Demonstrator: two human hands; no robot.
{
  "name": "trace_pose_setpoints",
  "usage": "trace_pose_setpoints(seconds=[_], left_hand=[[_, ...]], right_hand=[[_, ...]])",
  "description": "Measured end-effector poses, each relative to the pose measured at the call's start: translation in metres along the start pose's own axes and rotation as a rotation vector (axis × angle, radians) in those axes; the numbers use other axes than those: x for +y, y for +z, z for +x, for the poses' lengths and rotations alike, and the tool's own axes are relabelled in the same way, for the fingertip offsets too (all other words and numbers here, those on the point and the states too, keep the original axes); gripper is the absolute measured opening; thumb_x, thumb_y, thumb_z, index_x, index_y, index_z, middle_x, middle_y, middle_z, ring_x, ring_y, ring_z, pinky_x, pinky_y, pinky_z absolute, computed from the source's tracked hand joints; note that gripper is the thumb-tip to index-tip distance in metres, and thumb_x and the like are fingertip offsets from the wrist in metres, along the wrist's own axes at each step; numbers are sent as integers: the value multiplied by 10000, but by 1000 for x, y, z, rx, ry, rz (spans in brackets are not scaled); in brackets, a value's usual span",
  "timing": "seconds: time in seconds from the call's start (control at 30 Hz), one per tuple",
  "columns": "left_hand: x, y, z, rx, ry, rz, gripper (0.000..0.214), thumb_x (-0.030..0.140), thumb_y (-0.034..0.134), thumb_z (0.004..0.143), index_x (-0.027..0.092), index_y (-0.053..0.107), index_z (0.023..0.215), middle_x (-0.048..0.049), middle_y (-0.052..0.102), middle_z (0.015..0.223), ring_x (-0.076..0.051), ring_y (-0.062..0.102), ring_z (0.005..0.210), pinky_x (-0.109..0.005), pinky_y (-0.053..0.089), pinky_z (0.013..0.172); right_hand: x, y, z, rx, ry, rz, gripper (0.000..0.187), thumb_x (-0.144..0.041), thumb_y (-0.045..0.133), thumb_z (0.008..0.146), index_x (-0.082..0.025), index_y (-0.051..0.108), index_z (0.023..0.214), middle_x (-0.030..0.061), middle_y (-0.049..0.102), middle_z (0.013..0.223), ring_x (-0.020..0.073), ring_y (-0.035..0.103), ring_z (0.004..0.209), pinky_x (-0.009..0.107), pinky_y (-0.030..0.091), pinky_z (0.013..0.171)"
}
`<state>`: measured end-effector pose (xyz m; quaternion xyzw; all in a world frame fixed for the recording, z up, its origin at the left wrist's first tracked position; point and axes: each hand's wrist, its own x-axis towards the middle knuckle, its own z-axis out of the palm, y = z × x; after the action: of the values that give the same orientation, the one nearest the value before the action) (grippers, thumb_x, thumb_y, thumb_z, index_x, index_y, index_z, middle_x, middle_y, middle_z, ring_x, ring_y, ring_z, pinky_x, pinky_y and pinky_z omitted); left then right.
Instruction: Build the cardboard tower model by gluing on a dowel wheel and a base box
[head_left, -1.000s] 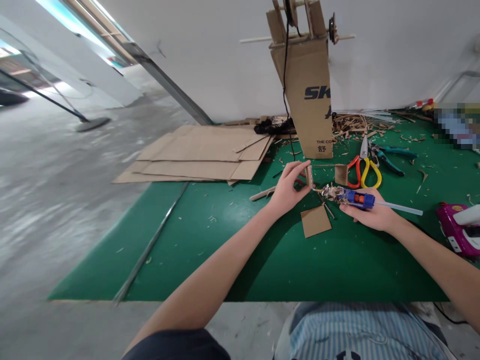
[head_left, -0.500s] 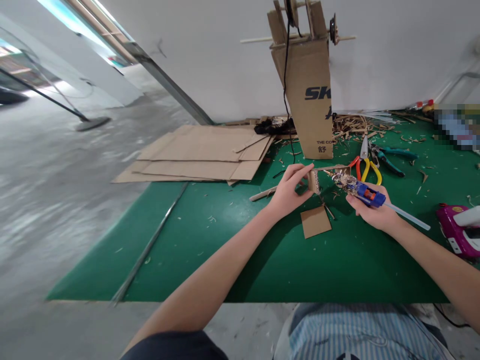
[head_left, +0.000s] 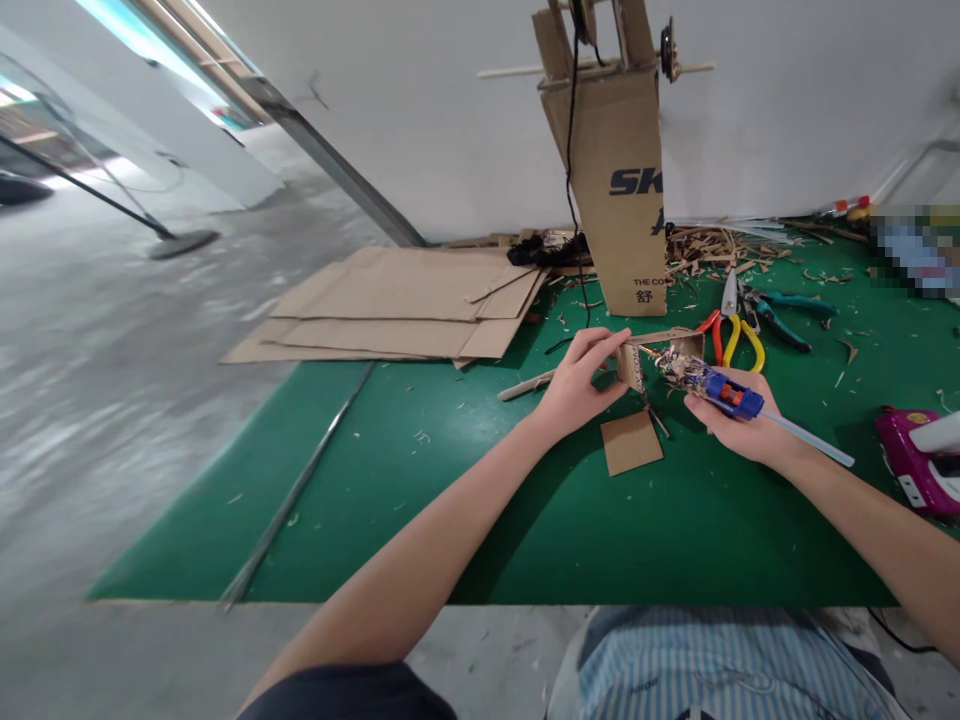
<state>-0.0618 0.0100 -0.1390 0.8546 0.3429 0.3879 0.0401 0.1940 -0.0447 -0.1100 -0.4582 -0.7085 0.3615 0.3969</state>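
While both forearms reach out over striped trousers at the bottom of the view, the green mat spreads ahead on the grey floor, with a thin metal rod lying slantwise across its left part. Just short of the hands, a square cardboard offcut lies flat on the mat. The left hand pinches a folded cardboard piece between thumb and fingertips, holding it upright just above the mat. The right hand is closed around a blue glue gun, whose clear glue stick juts out behind towards the right. The gun's crusted nozzle points left at the folded piece; whether it touches cannot be told. A pale wooden stick lies just left of the left hand. At the right edge sits a pink device.

Beyond the hands lie red-and-yellow-handled snips and, beside them, teal-handled pliers. Farther back a tall cardboard tower stands upright, with a black cable hanging down its front. Flat cardboard sheets are stacked to its left, partly off the mat, and cardboard scraps pile up to its right along the white wall.
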Motion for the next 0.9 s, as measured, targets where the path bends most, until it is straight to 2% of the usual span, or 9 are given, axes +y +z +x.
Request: trace_pose_setpoints(seconds=[0.4,0.9], left_hand=[[-1,1,-1,11,-11,-27,714,103,679,820,301,442,1464,-102,506,1268,-220,584,1151,-287,621,797],[0,1,-1,7,-19,-35,698,108,670,825,297,442,1457,-98,505,1264,-215,587,1141,-284,619,798]], right_hand=[[-1,-2,1,7,-4,-22,387,-447,635,856,-226,434,610,-23,471,541,117,463,506,280,379,504],[9,-1,1,29,9,-24,406,-464,658,861,-223,442,616,-32,480,539,113,479,505,269,386,504]])
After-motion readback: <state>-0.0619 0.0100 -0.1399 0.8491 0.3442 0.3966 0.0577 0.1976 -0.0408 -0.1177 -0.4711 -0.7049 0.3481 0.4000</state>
